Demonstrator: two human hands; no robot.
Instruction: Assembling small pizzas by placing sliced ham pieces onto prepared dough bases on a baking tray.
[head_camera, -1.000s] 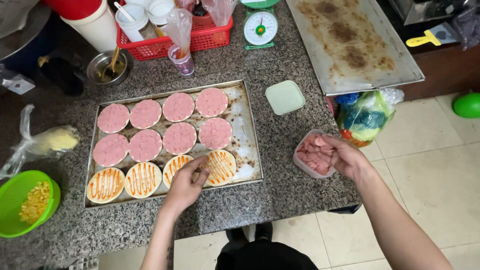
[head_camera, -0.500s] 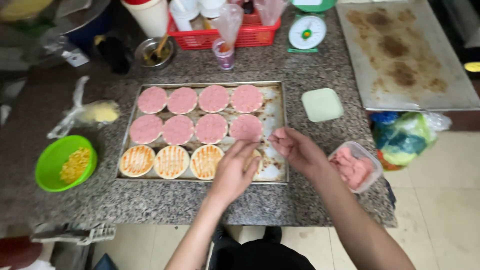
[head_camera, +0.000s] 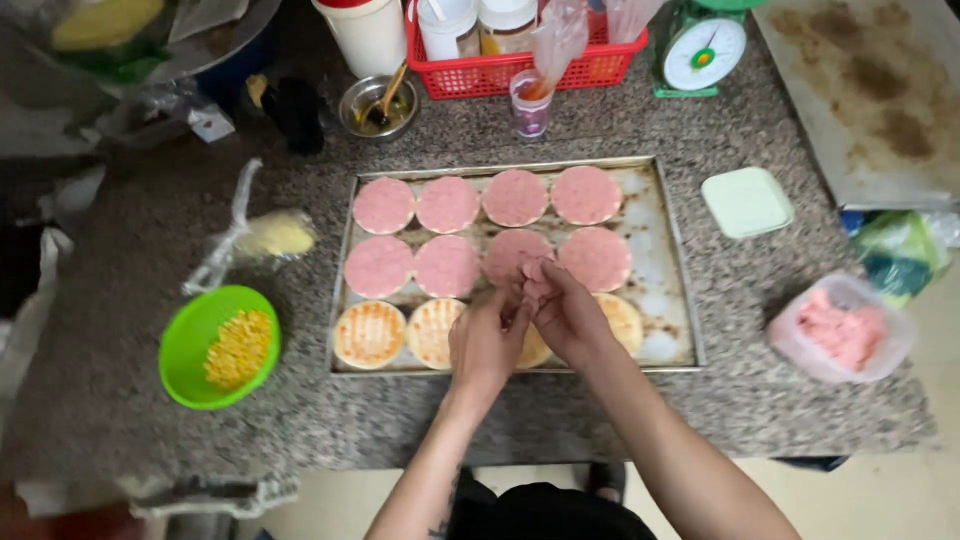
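A metal baking tray (head_camera: 668, 232) on the granite counter holds round bases in three rows. The two back rows are covered with pink ham slices (head_camera: 448, 205). The front row shows sauce-striped bases (head_camera: 369, 334). My left hand (head_camera: 486, 343) and my right hand (head_camera: 563, 309) meet over the front row's middle, fingers together on a pink ham slice (head_camera: 530, 275). They hide part of the bases beneath.
A green bowl of corn (head_camera: 220, 346) sits left of the tray, a bag of yellow cheese (head_camera: 272, 236) behind it. A clear tub of ham (head_camera: 842, 330) and a pale green lid (head_camera: 747, 201) lie right. Red basket (head_camera: 525, 66), scale (head_camera: 703, 52), sauce bowl (head_camera: 372, 104) stand behind.
My right hand came from the ham tub at the right to the tray with a slice. Both hands have closed together over the front row. The view shifted rightward.
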